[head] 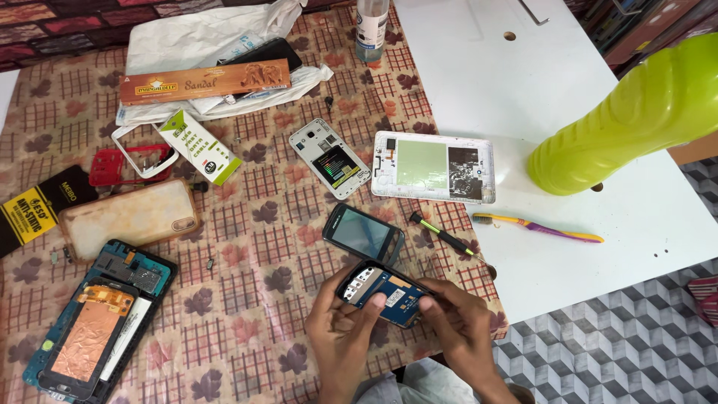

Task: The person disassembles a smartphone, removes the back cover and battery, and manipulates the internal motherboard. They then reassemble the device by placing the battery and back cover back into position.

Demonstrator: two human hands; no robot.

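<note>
Both my hands hold a small opened phone (pixel 381 293) with a blue circuit board showing, near the table's front edge. My left hand (pixel 340 325) grips its left end, thumb on the board. My right hand (pixel 460 322) pinches its right end. Just beyond it lies a dark phone front with a grey screen (pixel 363 233), and a black and green screwdriver (pixel 443 235) lies to the right.
On the patterned cloth (pixel 254 277) lie a white opened phone (pixel 329 158), an opened white tablet (pixel 434 167), a dismantled phone with copper foil (pixel 97 322), a clear case (pixel 129 217), boxes and a plastic bag. A toothbrush (pixel 538 226) and green bottle (pixel 636 112) sit on the white table.
</note>
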